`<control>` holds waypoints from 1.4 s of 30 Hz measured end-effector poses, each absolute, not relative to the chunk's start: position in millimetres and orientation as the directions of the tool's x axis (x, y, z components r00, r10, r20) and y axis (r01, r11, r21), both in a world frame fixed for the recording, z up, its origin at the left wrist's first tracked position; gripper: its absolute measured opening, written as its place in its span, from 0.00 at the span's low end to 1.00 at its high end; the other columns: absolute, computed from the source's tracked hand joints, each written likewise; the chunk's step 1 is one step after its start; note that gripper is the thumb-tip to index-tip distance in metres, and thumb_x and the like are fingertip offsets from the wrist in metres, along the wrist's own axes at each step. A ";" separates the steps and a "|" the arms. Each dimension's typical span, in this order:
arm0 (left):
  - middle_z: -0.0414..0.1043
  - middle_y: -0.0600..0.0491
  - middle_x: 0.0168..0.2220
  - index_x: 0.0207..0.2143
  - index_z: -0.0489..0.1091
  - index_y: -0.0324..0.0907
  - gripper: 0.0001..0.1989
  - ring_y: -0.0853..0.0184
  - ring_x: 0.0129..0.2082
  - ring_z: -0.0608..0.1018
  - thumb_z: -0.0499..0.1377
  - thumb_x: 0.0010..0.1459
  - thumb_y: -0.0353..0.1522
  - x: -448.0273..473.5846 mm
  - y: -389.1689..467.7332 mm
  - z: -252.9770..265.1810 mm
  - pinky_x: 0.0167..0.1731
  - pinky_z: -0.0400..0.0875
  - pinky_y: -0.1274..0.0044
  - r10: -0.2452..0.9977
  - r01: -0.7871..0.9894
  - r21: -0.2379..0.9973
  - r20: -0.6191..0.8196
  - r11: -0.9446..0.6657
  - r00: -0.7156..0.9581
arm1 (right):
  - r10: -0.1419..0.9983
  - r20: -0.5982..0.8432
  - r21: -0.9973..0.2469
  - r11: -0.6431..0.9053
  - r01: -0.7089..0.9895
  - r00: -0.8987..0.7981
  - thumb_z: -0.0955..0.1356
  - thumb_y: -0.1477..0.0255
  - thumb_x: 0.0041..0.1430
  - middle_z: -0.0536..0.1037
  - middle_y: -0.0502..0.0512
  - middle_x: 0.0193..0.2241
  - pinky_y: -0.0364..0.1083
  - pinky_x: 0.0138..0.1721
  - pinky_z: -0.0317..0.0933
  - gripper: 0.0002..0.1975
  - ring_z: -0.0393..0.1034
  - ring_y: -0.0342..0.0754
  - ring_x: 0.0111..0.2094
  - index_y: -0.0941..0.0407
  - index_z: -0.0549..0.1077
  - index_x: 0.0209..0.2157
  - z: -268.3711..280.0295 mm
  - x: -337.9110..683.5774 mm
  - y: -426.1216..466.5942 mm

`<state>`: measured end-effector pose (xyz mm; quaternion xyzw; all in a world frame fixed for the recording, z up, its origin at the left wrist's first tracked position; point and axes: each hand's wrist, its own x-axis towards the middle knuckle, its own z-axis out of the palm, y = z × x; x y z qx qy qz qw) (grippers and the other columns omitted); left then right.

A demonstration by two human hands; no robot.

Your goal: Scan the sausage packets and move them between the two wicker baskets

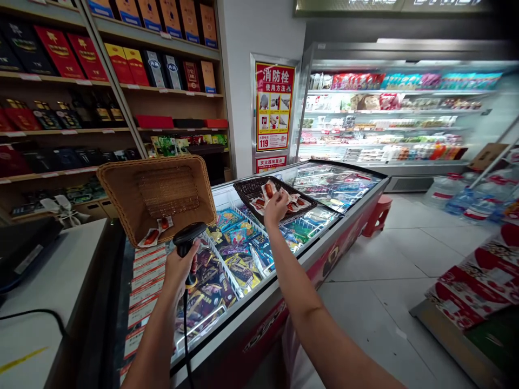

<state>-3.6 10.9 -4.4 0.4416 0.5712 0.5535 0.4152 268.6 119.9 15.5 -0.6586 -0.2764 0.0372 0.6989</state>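
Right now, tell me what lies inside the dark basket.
The dark basket holds several small packets with reddish-brown contents; the right hand, holding another packet, hides whatever lies behind it.

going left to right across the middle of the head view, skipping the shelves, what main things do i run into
Black device, tan wicker basket, dark woven tray with the right grip holding a packet over it, red stool, large clear bottles.

Two baskets (166, 186) on the freezer (344, 229)
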 end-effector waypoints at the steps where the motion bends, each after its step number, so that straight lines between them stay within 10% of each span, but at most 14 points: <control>1: 0.63 0.62 0.17 0.29 0.63 0.44 0.28 0.73 0.14 0.64 0.73 0.39 0.50 -4.1 10.9 -3.6 0.13 0.58 0.80 0.962 0.034 0.999 0.015 -0.006 -0.272 | 0.386 0.331 -0.942 0.075 0.328 0.861 0.56 0.66 0.72 0.79 0.63 0.40 0.49 0.42 0.59 0.13 0.73 0.56 0.41 0.54 0.68 0.41 22.7 284.0 126.0; 10: 0.64 0.61 0.16 0.28 0.64 0.43 0.25 0.72 0.13 0.65 0.73 0.39 0.47 -13.6 12.8 0.0 0.13 0.58 0.79 0.925 -0.023 1.000 0.004 -0.014 -0.381 | 0.486 0.539 -0.744 -0.107 0.659 0.688 0.64 0.75 0.63 0.77 0.70 0.46 0.64 0.58 0.52 0.09 0.61 0.65 0.57 0.59 0.75 0.39 19.3 335.9 143.2; 16: 0.63 0.62 0.20 0.33 0.65 0.44 0.17 0.72 0.14 0.65 0.67 0.51 0.44 -46.0 23.7 -3.9 0.14 0.61 0.79 0.616 -0.209 0.969 -0.087 -0.129 -0.783 | 0.542 0.753 -0.531 0.167 0.831 0.373 0.61 0.74 0.69 0.75 0.65 0.53 0.58 0.58 0.53 0.14 0.61 0.60 0.57 0.57 0.77 0.48 16.1 215.3 142.7; 24: 0.63 0.60 0.22 0.36 0.66 0.44 0.14 0.71 0.15 0.67 0.63 0.57 0.43 -76.8 24.6 -12.4 0.15 0.65 0.77 0.352 -0.176 0.946 -0.073 -0.271 -0.933 | 0.958 0.264 -0.514 0.239 0.824 -0.113 0.65 0.58 0.69 0.77 0.69 0.51 0.56 0.56 0.56 0.20 0.65 0.63 0.57 0.58 0.82 0.41 -19.9 -28.3 143.1; 31: 0.66 0.59 0.22 0.40 0.70 0.42 0.19 0.69 0.16 0.70 0.64 0.57 0.47 -70.9 28.4 -19.4 0.17 0.66 0.76 0.384 -0.076 0.963 0.030 -0.258 -0.923 | 0.994 0.078 -0.637 -0.006 0.771 0.073 0.68 0.66 0.65 0.77 0.66 0.55 0.54 0.56 0.54 0.14 0.65 0.61 0.59 0.57 0.82 0.46 -24.7 -71.9 138.8; 42: 0.70 0.57 0.25 0.44 0.71 0.41 0.20 0.65 0.20 0.74 0.60 0.60 0.48 -68.9 20.0 -12.3 0.21 0.71 0.74 0.415 0.023 0.981 0.102 -0.191 -0.904 | 0.996 0.088 -0.677 0.047 0.734 0.017 0.67 0.66 0.65 0.74 0.70 0.58 0.60 0.58 0.53 0.17 0.61 0.65 0.61 0.57 0.80 0.50 -19.4 -72.1 112.8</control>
